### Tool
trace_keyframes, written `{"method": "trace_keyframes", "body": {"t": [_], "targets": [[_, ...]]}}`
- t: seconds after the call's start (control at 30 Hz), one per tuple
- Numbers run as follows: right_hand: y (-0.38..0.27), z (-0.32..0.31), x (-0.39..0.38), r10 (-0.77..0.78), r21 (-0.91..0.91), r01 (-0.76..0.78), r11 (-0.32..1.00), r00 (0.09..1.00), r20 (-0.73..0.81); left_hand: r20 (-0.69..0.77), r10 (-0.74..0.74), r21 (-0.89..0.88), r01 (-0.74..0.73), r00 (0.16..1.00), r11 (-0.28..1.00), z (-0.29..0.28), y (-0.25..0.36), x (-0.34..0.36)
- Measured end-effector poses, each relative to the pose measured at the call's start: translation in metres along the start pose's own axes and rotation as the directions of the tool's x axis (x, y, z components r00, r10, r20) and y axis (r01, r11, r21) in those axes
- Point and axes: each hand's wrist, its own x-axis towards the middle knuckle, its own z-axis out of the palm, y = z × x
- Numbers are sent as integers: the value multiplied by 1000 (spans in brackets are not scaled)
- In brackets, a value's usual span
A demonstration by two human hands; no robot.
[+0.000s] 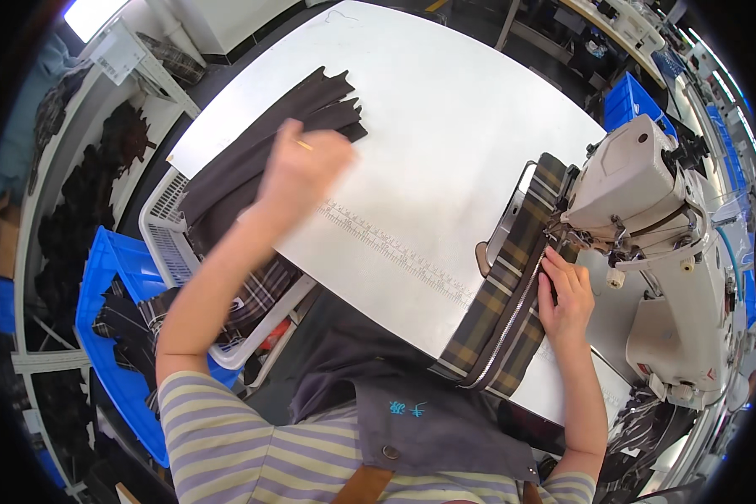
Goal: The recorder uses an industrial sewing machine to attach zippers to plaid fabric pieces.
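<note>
A strip of brown, black and cream plaid fabric [466, 338] lies along the right side of the white table, its upper part under the sewing machine head [617, 172]. A silver-toothed zipper [512, 317] with dark tape runs lengthwise along it. The bent fingers of my right hand [569, 294] hold the fabric beside the zipper, close to the machine's needle area. My left hand [307, 168] is raised near a stack of dark cloth pieces [256, 160] at the left. It is smeared by motion, with a small yellowish mark on it; its fingers cannot be made out.
The white table [420, 101] bears a printed ruler scale [386, 244]. Left of it stand a white plastic basket [166, 218] with plaid cloth and a blue crate [97, 286] holding fabric. Another blue bin [634, 102] stands behind the machine. A shelf with dark cloth lines the far left.
</note>
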Motion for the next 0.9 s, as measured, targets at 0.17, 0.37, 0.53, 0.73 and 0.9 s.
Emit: {"method": "trace_keyframes", "body": {"t": [0.17,0.37,0.53,0.73,0.9], "targets": [[1,2,-1,4,-10,-4,1000,1000,-10,-107,-247,-171,227,963,959,36,-92,-10],[1,3,-2,5,-12,-5,1000,1000,-31,-22,-513,-644,380,858,664,-4,-59,9],[6,7,-6,4,17,-3,1000,998,-65,38,48,-645,-12,998,764,-9,60,-54],[7,8,-7,4,24,-1,1000,995,-104,224,238,-240,-184,945,953,-45,133,-81],[7,7,-8,6,40,-3,999,997,-76,527,464,-38,-526,712,850,-48,111,-62]]}}
